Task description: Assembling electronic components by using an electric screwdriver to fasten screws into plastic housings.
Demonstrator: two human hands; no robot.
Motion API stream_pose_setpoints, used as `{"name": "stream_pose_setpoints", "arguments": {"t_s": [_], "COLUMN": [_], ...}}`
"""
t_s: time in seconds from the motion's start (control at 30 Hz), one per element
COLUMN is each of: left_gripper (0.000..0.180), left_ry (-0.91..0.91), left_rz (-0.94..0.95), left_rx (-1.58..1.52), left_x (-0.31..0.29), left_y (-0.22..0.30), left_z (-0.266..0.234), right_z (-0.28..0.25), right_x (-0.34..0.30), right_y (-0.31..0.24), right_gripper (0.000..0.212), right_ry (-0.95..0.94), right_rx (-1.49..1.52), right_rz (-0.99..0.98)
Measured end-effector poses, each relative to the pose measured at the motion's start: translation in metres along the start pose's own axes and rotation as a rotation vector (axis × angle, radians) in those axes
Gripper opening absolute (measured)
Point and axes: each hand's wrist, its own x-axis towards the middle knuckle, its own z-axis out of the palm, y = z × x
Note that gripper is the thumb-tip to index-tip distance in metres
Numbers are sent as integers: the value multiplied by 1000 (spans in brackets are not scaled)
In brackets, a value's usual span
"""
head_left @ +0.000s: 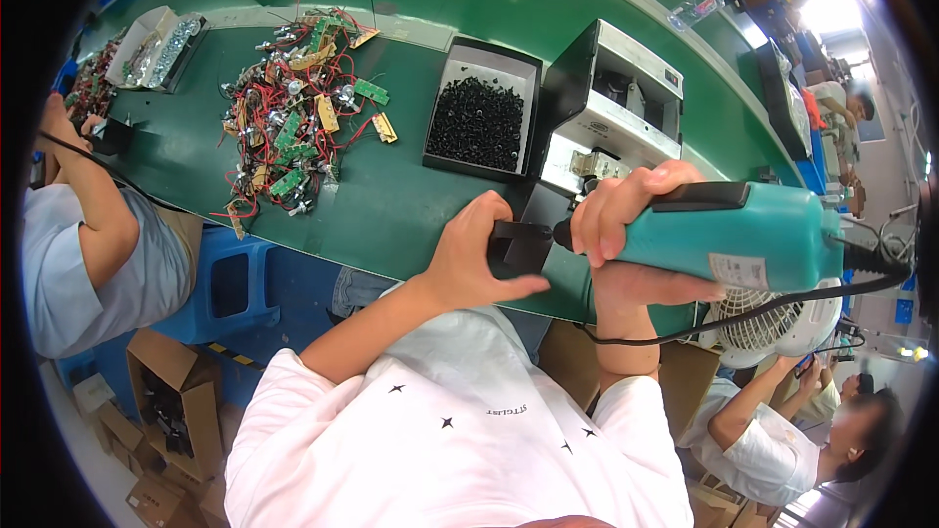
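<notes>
My left hand (460, 259) is curled around a small black plastic housing (521, 252) at the front edge of the green bench, thumb on its near side. In my right hand (626, 220) is a teal electric screwdriver (743, 235), lying level with its nose toward the housing. The screwdriver's dark tip (562, 234) comes close to the housing; whether they touch I cannot tell. Just beyond my hands stands a black and silver screw feeder (611, 98). Left of it sits a box (471, 57) holding many small black screws (477, 125).
A tangled heap of green circuit boards with red wires (293, 127) covers the bench to the left. Farther left is a parts tray (140, 44), near a co-worker's arm (103, 205). A dark cord (675, 334) loops below the screwdriver, beside a white fan (763, 323).
</notes>
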Motion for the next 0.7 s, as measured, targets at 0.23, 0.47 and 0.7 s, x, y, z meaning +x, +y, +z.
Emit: {"name": "stream_pose_setpoints", "arguments": {"t_s": [0.23, 0.47, 0.7], "left_gripper": [41, 39, 29], "left_ry": [115, -36, -115], "left_rz": [13, -224, -477], "left_rx": [51, -212, -501], "left_x": [2, 14, 38], "left_y": [27, 47, 64], "left_z": [-22, -53, -60], "right_z": [-5, -31, -51], "right_x": [-12, -39, -61], "right_y": [-51, -64, -65], "right_gripper": [78, 79, 80], "right_ry": [94, 134, 220], "right_rx": [204, 193, 141], "right_rz": [-217, -173, -117]}}
